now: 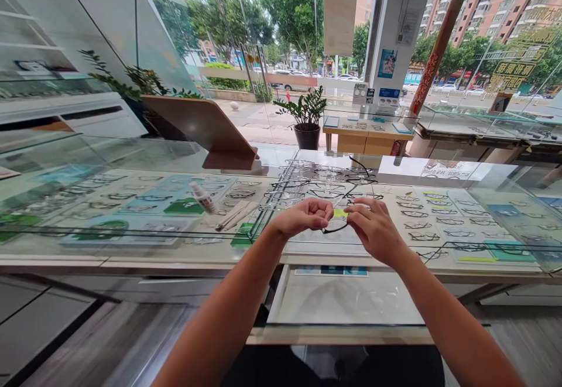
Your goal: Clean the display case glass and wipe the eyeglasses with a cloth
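Note:
Both my hands are raised over the glass counter (325, 252), close together. Between them is a pair of eyeglasses (337, 229) with dark, thin parts, mostly hidden by my fingers. My left hand (307, 216) has its fingers curled in, pinching one side of the eyeglasses. On the other side, the thumb and fingertips of my right hand (373, 226) are closed on the frame. A yellow-green patch (340, 213) shows between the hands; I cannot tell whether it is on the eyeglasses or behind them. More eyeglasses (327, 191) lie in rows just beyond.
A white spray bottle (203, 198) and a folded cloth (237, 215) are to the left on the counter. Behind them stands a brown tilted board (197, 120). An open drawer (342, 299) juts out below my hands. Display eyeglasses (415, 214) fill the right side.

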`<move>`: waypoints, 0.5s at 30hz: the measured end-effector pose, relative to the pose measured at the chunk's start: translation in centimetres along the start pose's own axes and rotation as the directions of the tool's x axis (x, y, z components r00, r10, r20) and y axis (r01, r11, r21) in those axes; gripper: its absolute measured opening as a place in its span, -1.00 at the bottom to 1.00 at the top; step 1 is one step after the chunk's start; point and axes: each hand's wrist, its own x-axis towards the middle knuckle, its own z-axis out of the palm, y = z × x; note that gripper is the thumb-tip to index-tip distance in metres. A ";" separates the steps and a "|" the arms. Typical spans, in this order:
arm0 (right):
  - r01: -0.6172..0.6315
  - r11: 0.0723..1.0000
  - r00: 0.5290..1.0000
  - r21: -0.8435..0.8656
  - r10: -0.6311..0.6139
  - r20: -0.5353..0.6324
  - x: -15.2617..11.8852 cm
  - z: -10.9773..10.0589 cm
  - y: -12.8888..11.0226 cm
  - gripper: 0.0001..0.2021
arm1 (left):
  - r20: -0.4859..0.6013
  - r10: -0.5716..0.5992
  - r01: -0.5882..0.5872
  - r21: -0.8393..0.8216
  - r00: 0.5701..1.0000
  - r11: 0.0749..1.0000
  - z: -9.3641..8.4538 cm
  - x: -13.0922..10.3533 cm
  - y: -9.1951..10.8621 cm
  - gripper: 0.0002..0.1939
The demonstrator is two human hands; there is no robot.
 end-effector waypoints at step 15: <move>-0.239 0.874 0.970 0.424 0.192 0.150 0.2 -0.4 0.2 -0.90 | -0.286 0.173 -0.175 0.020 0.942 0.984 0.9 1.0 -0.1 -0.54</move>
